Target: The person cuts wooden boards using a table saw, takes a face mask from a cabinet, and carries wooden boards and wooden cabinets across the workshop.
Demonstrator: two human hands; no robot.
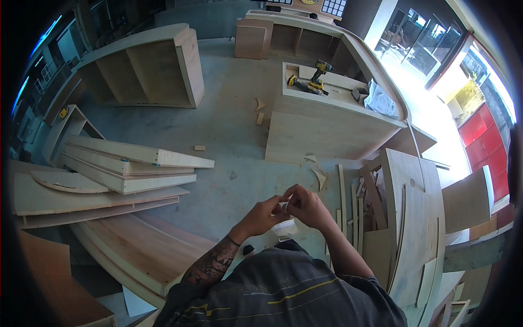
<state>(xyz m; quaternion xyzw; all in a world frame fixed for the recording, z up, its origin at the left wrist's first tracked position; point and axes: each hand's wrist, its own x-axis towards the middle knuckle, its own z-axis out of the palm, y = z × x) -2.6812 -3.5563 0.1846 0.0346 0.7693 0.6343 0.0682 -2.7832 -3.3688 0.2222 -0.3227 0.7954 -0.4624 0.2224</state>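
Note:
My left hand (265, 214) and my right hand (308, 207) meet in front of my chest, fingertips bent inward and pressed together. A tiny pale spot shows between the fingers; what they pinch, if anything, is too small to name. Just below the hands, close to my dark shirt (283, 283), is a whitish flat piece (285, 228), and I cannot tell whether it touches them. Both forearms come up from the lower edge, the left one tattooed.
Stacked wooden panels (125, 163) lie at left, with a shelf unit (141, 71) beyond. A curved counter (327, 131) ahead carries a drill (320, 73), another power tool (305, 85) and a crumpled sheet (380, 101). Wood strips (341, 196) and a cabinet (411, 212) stand right; offcuts (319, 178) dot the floor.

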